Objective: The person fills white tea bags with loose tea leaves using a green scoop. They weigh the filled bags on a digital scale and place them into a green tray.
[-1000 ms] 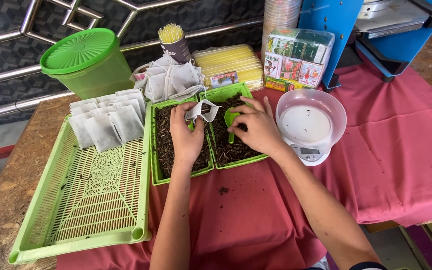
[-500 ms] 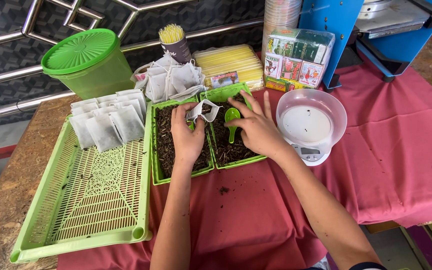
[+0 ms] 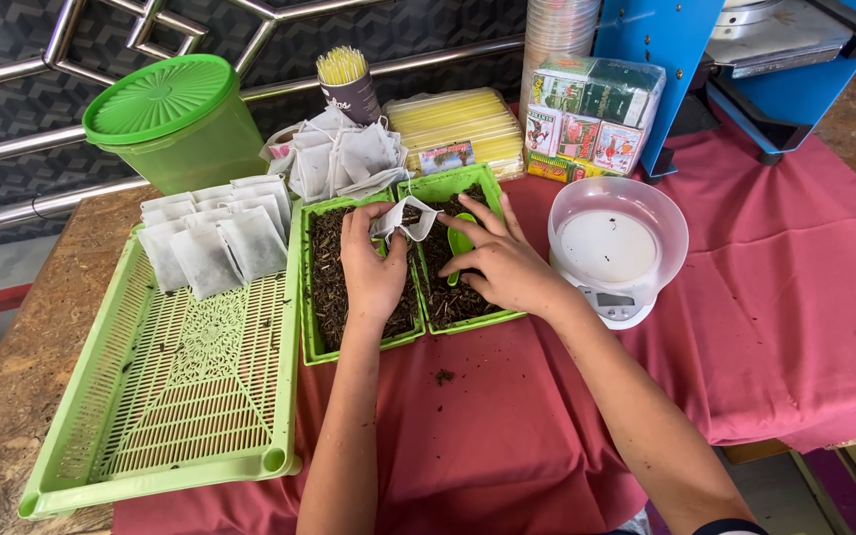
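Note:
My left hand [image 3: 372, 267] pinches a small white paper bag [image 3: 400, 218] above the gap between two green trays of dark loose tea [image 3: 321, 277] [image 3: 450, 297]. My right hand [image 3: 505, 266] grips a small green scoop [image 3: 461, 241] over the right tray, its fingers spread beside the bag's mouth. Both hands hover just over the tea. Several filled white bags [image 3: 212, 243] lie in rows at the far end of a large green slotted tray [image 3: 175, 396] on the left.
A white kitchen scale with a clear bowl [image 3: 614, 246] stands right of the trays. Behind are a green lidded bucket [image 3: 175, 121], a heap of empty bags [image 3: 344, 159], a cup of yellow sticks [image 3: 346, 84], yellow packets [image 3: 458, 124], boxed goods [image 3: 591, 114] and a blue machine [image 3: 745, 59]. Tea crumbs dot the red cloth [image 3: 795, 297].
My right hand has shifted slightly left with the scoop, closer to the bag's mouth. My left hand keeps the bag in the same spot.

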